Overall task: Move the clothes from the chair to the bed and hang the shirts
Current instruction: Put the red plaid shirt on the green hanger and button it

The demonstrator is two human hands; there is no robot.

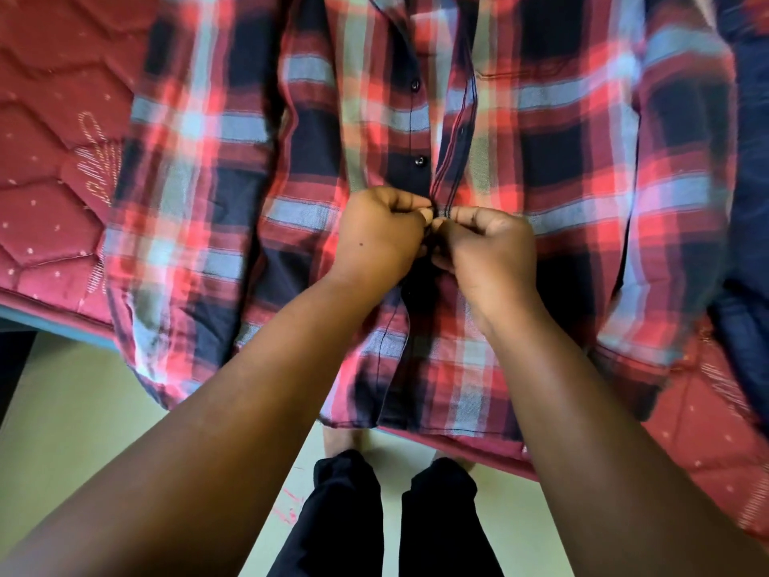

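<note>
The red, navy and pale-blue plaid flannel shirt lies face-up across the maroon quilted bed, hem overhanging its near edge. Left hand and right hand pinch the placket, fingers clamped together; the button may slip or misalign.

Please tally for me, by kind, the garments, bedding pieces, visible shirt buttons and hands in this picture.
Plaid shirt: 1
Dark blue garment at the right edge: 1
Red quilted bedding: 1
Visible shirt buttons: 2
Hands, left hand and right hand, both pinching the shirt's front edges: 2
Total: 7
</note>
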